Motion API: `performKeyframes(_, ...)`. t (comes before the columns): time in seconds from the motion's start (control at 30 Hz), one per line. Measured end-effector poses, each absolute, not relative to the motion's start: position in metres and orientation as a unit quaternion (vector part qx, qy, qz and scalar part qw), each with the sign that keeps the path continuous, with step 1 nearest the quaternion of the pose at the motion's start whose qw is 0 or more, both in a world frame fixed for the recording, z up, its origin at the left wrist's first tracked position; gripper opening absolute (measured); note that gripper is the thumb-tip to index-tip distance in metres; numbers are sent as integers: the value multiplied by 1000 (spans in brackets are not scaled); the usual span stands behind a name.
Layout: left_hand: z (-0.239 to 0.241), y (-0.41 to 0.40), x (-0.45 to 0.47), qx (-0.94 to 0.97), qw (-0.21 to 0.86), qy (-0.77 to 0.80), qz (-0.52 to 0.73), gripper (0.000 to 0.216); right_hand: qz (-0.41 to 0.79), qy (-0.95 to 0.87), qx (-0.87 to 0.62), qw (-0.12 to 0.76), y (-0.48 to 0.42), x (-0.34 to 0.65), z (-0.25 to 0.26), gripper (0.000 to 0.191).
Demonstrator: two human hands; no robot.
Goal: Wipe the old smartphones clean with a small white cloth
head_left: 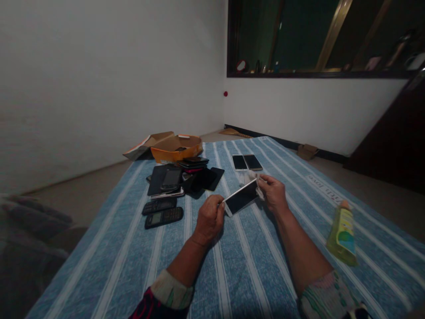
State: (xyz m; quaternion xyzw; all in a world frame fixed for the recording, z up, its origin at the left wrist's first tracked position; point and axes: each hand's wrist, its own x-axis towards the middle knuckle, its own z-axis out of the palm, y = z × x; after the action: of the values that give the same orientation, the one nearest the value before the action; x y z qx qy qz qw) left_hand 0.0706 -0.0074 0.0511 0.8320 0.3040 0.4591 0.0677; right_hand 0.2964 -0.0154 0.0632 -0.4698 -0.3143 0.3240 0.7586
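A white-framed smartphone (241,198) with a dark screen is held tilted above the striped cloth. My left hand (210,217) is closed on its lower left end. At the upper right end, my right hand (273,191) is closed around a crumpled whitish wipe (251,177), pressed against the phone's edge. Part of the wipe is hidden behind the phone. Just beyond, two more smartphones, one white-edged (239,162) and one darker (253,162), lie side by side. To the left of my hands, two keypad phones (164,217) rest below a heap of dark phones (171,177).
Blue-and-white striped cloth (126,248) covers the table. An open orange cardboard box (175,150) stands at the far left behind the phone heap. On the right is a yellow-green bottle (343,235) with a pinkish cap. A wall and a dark-framed window are behind.
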Motion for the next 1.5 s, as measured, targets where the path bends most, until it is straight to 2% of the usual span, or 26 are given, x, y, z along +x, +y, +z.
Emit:
performKeyframes(0.17,53,-7,70,832,98,310,450,17,236,-400,-478,746,-27,296,81,34)
performKeyframes(0.4,64,-13,73,821,119,288,478,23,89,-555,-458,689,-48,267,108,11)
performKeyframes(0.6,89,-24,76,815,113,246,513,24,31,-640,-422,641,-61,231,120,13)
performKeyframes(0.87,107,-24,71,795,149,255,530,22,-24,-623,-437,648,-57,213,118,14)
performKeyframes(1.0,108,-23,71,788,155,267,533,20,-23,-591,-449,670,-54,209,113,13)
performKeyframes(1.17,111,-21,65,774,148,289,544,20,35,-576,-441,688,-52,206,110,11)
performKeyframes(1.5,122,-18,54,766,160,326,530,27,80,-600,-414,680,-56,207,113,15)
